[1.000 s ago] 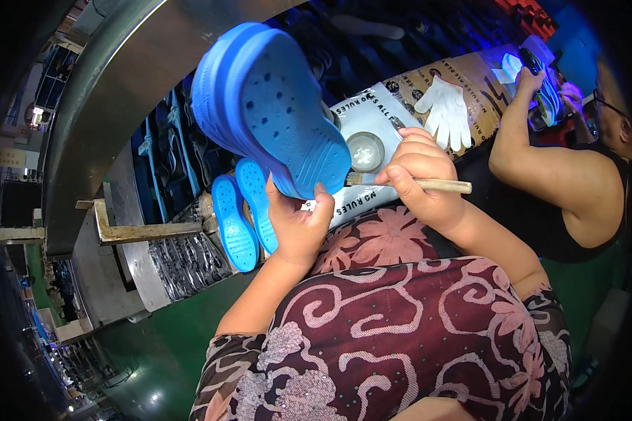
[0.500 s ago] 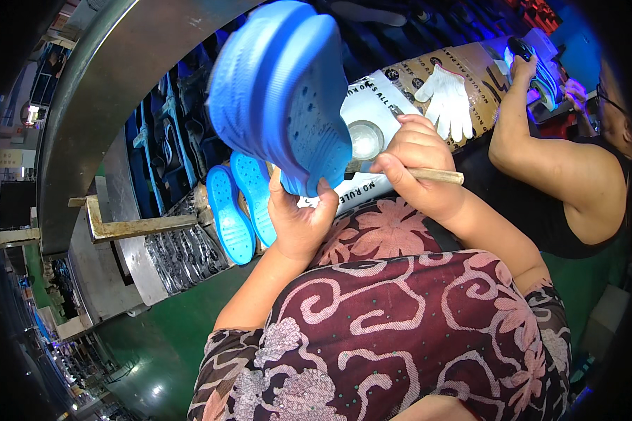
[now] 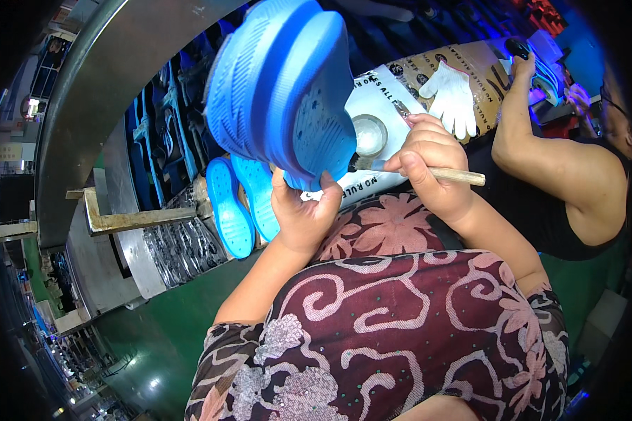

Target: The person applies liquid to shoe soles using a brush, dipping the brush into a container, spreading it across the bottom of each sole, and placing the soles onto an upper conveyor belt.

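My left hand grips the heel end of a blue foam clog and holds it up, tilted so its ribbed sole faces me. My right hand holds a small brush with a wooden handle, its dark tip touching the clog's edge near my left thumb. A small round metal cup stands on the white sheet just behind the brush.
Two blue soles lie on the conveyor at the left, by a row of dark shoe parts. A white glove rests on the printed cardboard. A co-worker's arm reaches over the bench at right. Green floor lies below.
My left hand has turned the clog from its perforated upper facing me to its sole, raising it higher. The brush tip has come up against the clog's edge.
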Tool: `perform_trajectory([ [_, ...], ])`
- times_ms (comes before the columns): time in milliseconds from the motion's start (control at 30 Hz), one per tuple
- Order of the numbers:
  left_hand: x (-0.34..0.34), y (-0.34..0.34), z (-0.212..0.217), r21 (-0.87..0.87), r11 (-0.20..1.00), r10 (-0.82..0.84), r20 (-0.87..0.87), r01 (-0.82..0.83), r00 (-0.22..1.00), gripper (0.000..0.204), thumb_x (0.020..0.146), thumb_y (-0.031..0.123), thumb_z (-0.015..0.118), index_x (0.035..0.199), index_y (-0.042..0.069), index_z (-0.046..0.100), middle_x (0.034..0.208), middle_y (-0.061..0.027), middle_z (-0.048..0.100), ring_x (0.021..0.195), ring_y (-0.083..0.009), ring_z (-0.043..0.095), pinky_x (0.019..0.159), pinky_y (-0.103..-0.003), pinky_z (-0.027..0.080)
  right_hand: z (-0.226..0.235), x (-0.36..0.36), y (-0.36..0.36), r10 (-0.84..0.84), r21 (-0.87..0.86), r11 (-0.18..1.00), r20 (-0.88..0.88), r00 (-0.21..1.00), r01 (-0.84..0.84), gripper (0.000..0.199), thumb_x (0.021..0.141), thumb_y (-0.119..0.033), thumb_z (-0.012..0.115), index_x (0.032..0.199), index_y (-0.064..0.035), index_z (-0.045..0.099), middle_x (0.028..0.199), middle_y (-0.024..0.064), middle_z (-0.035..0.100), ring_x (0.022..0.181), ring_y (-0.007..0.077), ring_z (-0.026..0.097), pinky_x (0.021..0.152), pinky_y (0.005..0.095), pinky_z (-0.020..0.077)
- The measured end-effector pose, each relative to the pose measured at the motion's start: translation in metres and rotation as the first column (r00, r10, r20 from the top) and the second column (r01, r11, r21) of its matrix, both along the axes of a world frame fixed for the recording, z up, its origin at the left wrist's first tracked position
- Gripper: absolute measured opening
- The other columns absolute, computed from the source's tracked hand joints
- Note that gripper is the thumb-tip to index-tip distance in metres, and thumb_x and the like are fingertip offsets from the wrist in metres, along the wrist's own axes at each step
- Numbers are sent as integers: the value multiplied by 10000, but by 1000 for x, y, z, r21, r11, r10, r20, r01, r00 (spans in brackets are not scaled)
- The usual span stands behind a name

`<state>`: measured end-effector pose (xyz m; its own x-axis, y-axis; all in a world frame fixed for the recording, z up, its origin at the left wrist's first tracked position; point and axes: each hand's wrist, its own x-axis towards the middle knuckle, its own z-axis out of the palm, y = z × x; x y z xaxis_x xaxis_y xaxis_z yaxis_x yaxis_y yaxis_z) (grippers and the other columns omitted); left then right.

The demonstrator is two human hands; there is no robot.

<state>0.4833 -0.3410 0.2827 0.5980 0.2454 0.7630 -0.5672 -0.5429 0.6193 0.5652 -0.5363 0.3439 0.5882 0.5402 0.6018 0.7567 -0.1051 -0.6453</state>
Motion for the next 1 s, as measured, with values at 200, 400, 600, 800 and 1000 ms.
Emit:
perform_trajectory([
  [200, 1, 1, 1, 10, 1000, -1, -13, 1, 1000, 688, 700, -96, 604, 1306, 10, 296, 983, -126, 602, 855, -202, 630, 763, -295, 494, 1, -6, 8, -21, -42, 999, 52, 998, 23, 266, 859, -208, 564, 640, -76, 641, 566, 47, 546, 603, 224, 546, 830, 385, 408],
  [400, -1, 0, -1, -133, 991, -22, -103, 8, 994, 680, 714, -86, 594, 1308, 0, 276, 1062, -145, 562, 918, -201, 602, 810, -306, 477, 0, -3, 9, -28, 103, 994, -85, 996, 37, 271, 875, -174, 539, 651, -73, 652, 602, 42, 590, 618, 213, 557, 839, 384, 404],
  [600, -3, 1, 5, -184, 983, -55, -154, 26, 986, 676, 730, -88, 582, 1316, -3, 257, 1093, -146, 545, 938, -195, 588, 848, -316, 461, 0, -4, 5, -50, -9, 999, -64, 997, 50, 262, 874, -159, 551, 653, -55, 644, 638, 48, 621, 612, 213, 548, 807, 376, 411],
  [800, -4, 1, 3, -158, 987, -21, -129, 0, 991, 665, 721, -83, 602, 1299, -9, 283, 1047, -138, 568, 900, -188, 600, 809, -299, 473, -1, -5, 13, -51, 64, 996, -97, 994, 57, 231, 852, -152, 586, 650, -51, 633, 617, 51, 593, 594, 234, 523, 796, 385, 417],
  [1000, 4, 8, 9, 50, 998, 37, 7, -38, 999, 622, 701, -65, 634, 1254, -2, 356, 954, -145, 599, 843, -193, 614, 765, -288, 479, 4, 1, -1, -109, 86, 990, 9, 994, 108, 226, 850, -126, 552, 648, -53, 623, 602, 42, 567, 595, 212, 519, 863, 395, 411],
])
